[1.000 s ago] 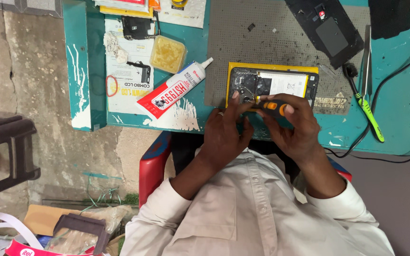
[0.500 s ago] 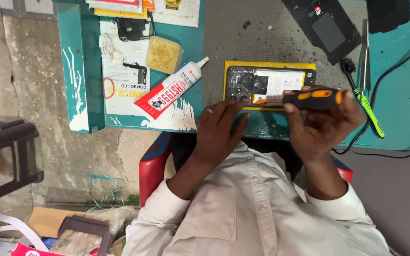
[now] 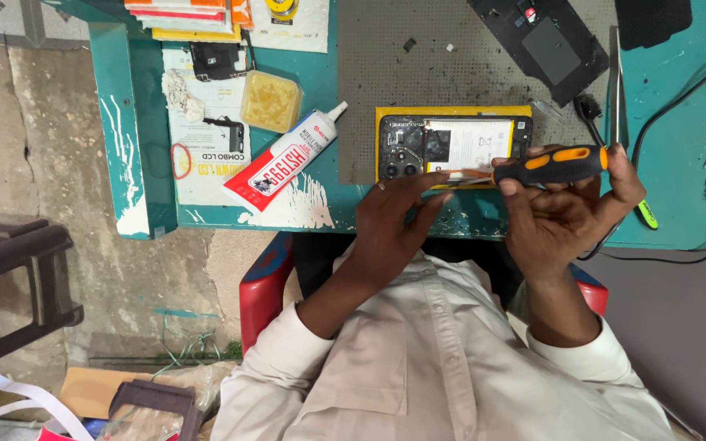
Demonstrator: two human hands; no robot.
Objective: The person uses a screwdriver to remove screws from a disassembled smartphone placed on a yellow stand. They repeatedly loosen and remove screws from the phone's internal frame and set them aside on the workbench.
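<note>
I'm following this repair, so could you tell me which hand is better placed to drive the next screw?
Probably the right hand: it grips the orange-and-black screwdriver, tip near the opened phone. The left hand is empty, fingertips at the tip.

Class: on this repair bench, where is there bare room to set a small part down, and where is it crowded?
Free: the grey mat above the opened phone, left of the black back cover. Crowded: around the glue tube and yellow box; and near the right hand with the screwdriver.

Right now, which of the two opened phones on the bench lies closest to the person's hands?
The yellow-framed phone, back off with its white battery showing, just beyond the left hand and the screwdriver in the right hand. The black phone lies farther away, at the mat's far corner.
</note>
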